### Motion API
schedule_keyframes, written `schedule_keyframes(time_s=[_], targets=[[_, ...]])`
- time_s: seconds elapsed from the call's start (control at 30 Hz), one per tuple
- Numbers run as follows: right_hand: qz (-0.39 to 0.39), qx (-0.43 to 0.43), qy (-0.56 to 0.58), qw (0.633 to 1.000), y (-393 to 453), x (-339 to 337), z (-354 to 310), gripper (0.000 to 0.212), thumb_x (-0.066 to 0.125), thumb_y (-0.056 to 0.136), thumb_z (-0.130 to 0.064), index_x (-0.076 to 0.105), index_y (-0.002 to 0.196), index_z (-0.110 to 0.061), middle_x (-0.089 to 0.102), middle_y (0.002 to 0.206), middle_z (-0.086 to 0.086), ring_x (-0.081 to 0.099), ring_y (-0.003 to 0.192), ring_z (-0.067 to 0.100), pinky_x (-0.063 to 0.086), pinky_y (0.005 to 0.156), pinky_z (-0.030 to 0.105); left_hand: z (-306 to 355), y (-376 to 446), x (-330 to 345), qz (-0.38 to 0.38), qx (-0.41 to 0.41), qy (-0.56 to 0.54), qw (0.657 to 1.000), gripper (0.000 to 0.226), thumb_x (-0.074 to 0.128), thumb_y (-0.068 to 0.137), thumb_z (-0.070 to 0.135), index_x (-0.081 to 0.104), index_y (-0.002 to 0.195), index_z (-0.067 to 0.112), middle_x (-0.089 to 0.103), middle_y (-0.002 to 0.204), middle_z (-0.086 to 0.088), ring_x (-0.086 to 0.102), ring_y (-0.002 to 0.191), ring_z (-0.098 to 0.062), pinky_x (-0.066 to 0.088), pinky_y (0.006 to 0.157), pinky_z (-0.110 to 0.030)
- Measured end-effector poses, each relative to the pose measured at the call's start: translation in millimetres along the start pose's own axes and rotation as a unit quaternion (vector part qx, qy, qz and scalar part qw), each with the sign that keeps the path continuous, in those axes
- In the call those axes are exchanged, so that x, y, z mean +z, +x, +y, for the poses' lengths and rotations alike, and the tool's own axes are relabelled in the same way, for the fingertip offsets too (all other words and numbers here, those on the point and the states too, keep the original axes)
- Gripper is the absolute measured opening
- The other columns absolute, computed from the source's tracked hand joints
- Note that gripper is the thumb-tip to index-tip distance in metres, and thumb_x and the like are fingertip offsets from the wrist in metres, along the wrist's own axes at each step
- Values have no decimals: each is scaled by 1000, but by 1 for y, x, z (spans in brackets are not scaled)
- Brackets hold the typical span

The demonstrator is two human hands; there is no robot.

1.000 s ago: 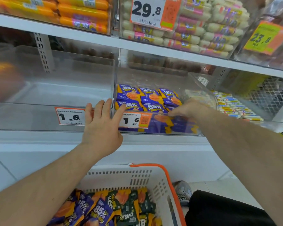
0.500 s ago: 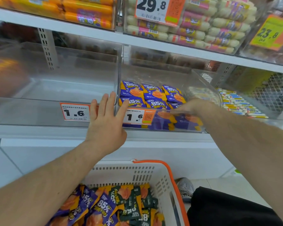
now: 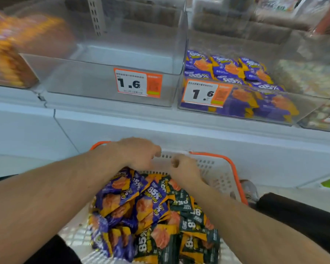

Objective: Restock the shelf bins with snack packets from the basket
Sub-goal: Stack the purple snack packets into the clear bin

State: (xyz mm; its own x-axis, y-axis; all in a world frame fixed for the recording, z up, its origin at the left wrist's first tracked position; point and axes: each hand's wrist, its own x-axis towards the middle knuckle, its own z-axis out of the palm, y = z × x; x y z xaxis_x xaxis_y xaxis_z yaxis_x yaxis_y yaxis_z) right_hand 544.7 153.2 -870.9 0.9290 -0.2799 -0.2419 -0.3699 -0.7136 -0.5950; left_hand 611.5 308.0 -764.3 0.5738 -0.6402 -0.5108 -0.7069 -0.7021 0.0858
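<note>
Hovering over white plastic basket (image 3: 215, 168) of purple and black foil snack packets (image 3: 151, 202): left hand (image 3: 139, 153), right hand (image 3: 185, 168), fingers loosely curled, holding nothing.

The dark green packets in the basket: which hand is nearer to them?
Right. The right hand hangs just above the dark green packets; the left hand is further left, over the purple packets.

Price tags (image 3: 138, 82) read 1.6 — packets (image 3: 141, 199) 85%
</note>
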Motion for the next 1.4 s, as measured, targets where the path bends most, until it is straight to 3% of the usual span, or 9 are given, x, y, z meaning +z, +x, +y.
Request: schedule_keyframes(time_s=[0.2,0.37,0.5,0.63,0.9,1.0,1.1,1.17,1.4], targets=[[-182,253,-27,950,-1,81,39,30,60,91,-35,40,76,-19,37,55,-1,31,43,14,26,44,25,-8,3,10,-18,-5,-27,999,43,48,99,35,42,142,27,48,139,1,50,121,-21,41,89,-30],[-138,280,-9,950,-4,100,39,29,60,90,-24,45,69,-13,45,62,1,39,47,14,24,41,22,-8,5,5,-18,4,-36,999,44,47,97,29,43,141,27,50,139,2,50,121,-21,44,98,-39],[-100,267,44,958,-5,98,29,9,53,88,-11,51,80,-15,54,75,4,52,62,20,35,47,25,-4,5,0,-8,20,-45,999,43,48,97,28,45,140,25,52,137,1,51,121,-21,44,101,-42],[-71,233,192,951,-8,71,19,20,53,92,-9,41,78,-16,40,68,4,34,56,18,28,50,28,4,4,-7,36,34,-98,994,39,50,96,26,50,136,25,55,134,3,51,120,-18,43,101,-38],[-29,5,131,991,-16,-47,-14,11,49,98,-12,45,87,-13,43,72,5,37,56,14,30,47,21,11,9,-34,92,10,-127,988,58,62,89,38,41,142,27,36,147,-2,31,137,-23,34,110,-40],[16,-29,174,984,-19,-91,-35,19,54,94,-9,48,80,-21,48,68,-2,38,52,10,30,49,23,12,1,-55,55,-8,-191,980,53,65,88,41,47,134,22,54,128,1,54,113,-19,46,92,-31],[23,-61,265,962,-24,-128,-57,19,55,95,-7,49,82,-19,46,66,-1,35,51,9,29,49,23,10,-9,-70,37,39,-292,955,18,67,89,29,62,98,14,65,88,-2,59,76,-17,49,63,-26],[48,-92,305,947,-32,-145,-71,14,57,96,-11,51,87,-20,54,74,-1,47,63,12,38,58,25,8,-20,-80,46,58,-368,927,7,65,92,20,62,86,18,71,85,-1,64,72,-13,54,62,-23],[103,-127,384,909,-62,-162,-84,23,62,89,5,51,88,-15,68,89,11,64,65,14,50,59,21,0,-51,-114,210,77,-518,825,5,65,91,10,64,95,10,72,73,-3,62,55,-8,48,49,-19]])
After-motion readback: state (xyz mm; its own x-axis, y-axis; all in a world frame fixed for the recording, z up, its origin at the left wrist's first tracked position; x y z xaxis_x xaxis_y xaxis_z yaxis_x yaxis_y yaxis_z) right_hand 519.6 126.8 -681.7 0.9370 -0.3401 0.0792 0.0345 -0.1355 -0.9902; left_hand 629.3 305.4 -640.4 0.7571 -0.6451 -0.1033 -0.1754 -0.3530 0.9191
